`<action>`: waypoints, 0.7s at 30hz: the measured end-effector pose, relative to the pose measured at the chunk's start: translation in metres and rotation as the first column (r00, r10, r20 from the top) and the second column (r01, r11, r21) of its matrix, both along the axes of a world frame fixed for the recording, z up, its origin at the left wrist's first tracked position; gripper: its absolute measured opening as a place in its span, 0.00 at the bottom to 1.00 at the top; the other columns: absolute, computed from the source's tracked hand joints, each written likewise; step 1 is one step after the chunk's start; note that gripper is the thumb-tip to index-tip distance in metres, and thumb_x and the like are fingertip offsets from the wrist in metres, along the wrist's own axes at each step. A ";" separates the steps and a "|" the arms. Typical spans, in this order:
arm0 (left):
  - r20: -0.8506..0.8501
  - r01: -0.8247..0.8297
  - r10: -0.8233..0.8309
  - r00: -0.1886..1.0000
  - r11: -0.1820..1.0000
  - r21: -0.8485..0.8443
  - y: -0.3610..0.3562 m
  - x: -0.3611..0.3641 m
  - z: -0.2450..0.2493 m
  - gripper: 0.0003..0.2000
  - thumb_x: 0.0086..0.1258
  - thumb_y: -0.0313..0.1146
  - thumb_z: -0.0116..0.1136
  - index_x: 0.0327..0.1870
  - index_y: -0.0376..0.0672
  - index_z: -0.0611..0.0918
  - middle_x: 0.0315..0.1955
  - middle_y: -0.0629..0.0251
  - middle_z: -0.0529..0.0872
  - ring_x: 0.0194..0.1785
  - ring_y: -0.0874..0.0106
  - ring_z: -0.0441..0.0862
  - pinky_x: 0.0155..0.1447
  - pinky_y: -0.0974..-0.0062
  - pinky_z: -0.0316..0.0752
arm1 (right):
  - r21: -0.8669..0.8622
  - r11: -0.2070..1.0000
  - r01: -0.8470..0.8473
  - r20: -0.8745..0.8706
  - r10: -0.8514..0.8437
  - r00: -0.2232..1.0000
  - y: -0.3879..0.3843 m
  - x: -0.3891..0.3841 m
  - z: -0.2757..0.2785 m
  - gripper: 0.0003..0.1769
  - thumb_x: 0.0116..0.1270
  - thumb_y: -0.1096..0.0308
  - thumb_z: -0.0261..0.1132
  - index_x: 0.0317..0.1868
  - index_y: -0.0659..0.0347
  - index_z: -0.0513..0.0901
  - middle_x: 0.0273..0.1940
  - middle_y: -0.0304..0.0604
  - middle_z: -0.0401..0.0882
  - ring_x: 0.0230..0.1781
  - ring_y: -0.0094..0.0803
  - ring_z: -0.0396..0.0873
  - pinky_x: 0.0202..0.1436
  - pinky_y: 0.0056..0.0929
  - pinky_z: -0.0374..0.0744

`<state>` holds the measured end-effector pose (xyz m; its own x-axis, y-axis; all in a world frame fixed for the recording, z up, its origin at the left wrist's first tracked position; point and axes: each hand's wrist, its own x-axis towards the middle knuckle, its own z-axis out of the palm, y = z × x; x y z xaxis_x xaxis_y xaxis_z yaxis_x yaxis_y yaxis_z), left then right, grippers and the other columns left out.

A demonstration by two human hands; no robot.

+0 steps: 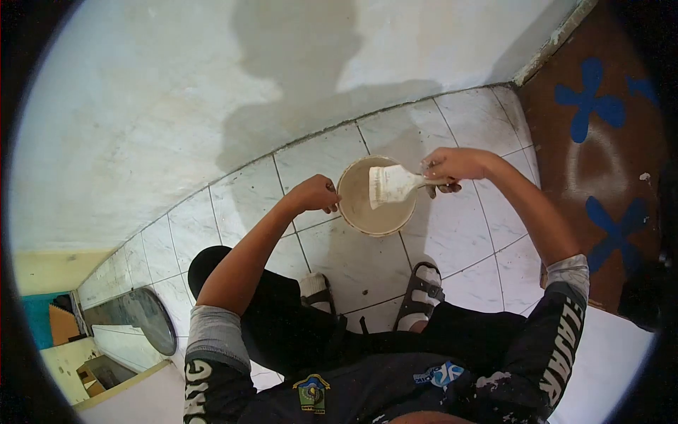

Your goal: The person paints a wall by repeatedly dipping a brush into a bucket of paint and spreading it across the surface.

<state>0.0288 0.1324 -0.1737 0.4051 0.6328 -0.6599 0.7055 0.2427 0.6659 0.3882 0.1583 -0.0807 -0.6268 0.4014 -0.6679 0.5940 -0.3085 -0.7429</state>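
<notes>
Far out to the left of the left grip, a round mirror point(150, 321) is seen low down by the pale wall point(141, 106). It cannot be told if it leans or lies flat.

The left grip point(314, 194) is placed at the left edge of the bucket point(385, 231). Its fingers are curled and pressed on the rim, so the bucket is pinched there. The bucket is round and open, and white paint is seen inside it. It is set upright on the white floor tiles point(353, 261), right between the two grips and close to the wall.

A wide flat brush point(392, 185) is held over the top of the bucket. Its bristles are covered in white and are pointed at the left grip. Its handle is tucked into the right grip point(455, 166), just to the right of the bucket. The fingers of that grip are closed tight around the handle. It cannot be told if the bristles touch the paint.

Under both grips, nearer to the person, two sandals point(421, 286) are planted on the tiles, one on each side. The arms are bare up to the grey cuffs of dark sleeves.

Well off to the right of the right grip, a brown surface point(600, 162) is seen. Blue flower shapes point(590, 99) are painted on it.
</notes>
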 end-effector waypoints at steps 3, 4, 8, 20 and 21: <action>-0.143 0.115 -0.112 0.983 0.993 0.016 0.002 -0.002 0.012 0.20 0.72 0.42 0.62 0.39 0.25 0.82 0.34 0.48 0.91 0.37 0.65 0.91 0.44 0.67 0.84 | -0.057 0.995 0.084 -0.054 -0.087 0.995 -0.011 0.021 -0.020 0.13 0.73 0.63 0.58 0.37 0.66 0.81 0.26 0.42 0.81 0.16 0.22 0.66 0.17 0.23 0.65; -0.230 0.153 -0.140 0.963 0.988 0.037 0.003 -0.001 0.021 0.21 0.72 0.45 0.62 0.38 0.27 0.83 0.34 0.50 0.91 0.35 0.66 0.90 0.44 0.66 0.83 | -0.097 0.986 0.134 -0.076 -0.142 0.987 -0.013 0.025 -0.018 0.14 0.72 0.64 0.58 0.35 0.67 0.82 0.23 0.41 0.79 0.14 0.21 0.64 0.15 0.24 0.62; -0.389 0.583 -0.443 0.807 0.701 0.410 -0.011 -0.020 0.022 0.18 0.72 0.44 0.58 0.39 0.35 0.85 0.33 0.52 0.89 0.34 0.61 0.88 0.43 0.61 0.80 | -0.086 0.987 0.132 -0.100 -0.140 0.985 -0.016 0.036 -0.020 0.15 0.70 0.62 0.59 0.34 0.66 0.83 0.18 0.33 0.70 0.14 0.20 0.62 0.15 0.24 0.58; -0.133 0.823 -0.863 0.487 0.505 -0.259 -0.259 0.076 0.077 0.15 0.71 0.35 0.54 0.51 0.36 0.84 0.45 0.44 0.87 0.49 0.48 0.86 0.46 0.54 0.82 | -0.086 0.995 -0.057 -0.186 0.040 0.982 0.042 0.019 -0.049 0.11 0.72 0.65 0.60 0.34 0.63 0.82 0.17 0.29 0.68 0.13 0.18 0.60 0.16 0.25 0.55; -0.100 0.818 -0.825 0.556 0.565 -0.109 -0.276 0.067 0.052 0.14 0.70 0.35 0.55 0.48 0.36 0.84 0.43 0.44 0.87 0.48 0.48 0.86 0.46 0.53 0.82 | -0.131 0.985 -0.114 -0.239 0.080 0.968 0.045 0.020 -0.045 0.11 0.72 0.65 0.61 0.34 0.63 0.82 0.17 0.30 0.68 0.13 0.19 0.60 0.16 0.25 0.55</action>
<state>0.0955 -0.1441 -0.1220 0.6465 0.0371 -0.7620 0.6884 -0.4588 0.5618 0.4079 0.2036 -0.1253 -0.8023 0.2421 -0.5456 0.4432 -0.3706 -0.8162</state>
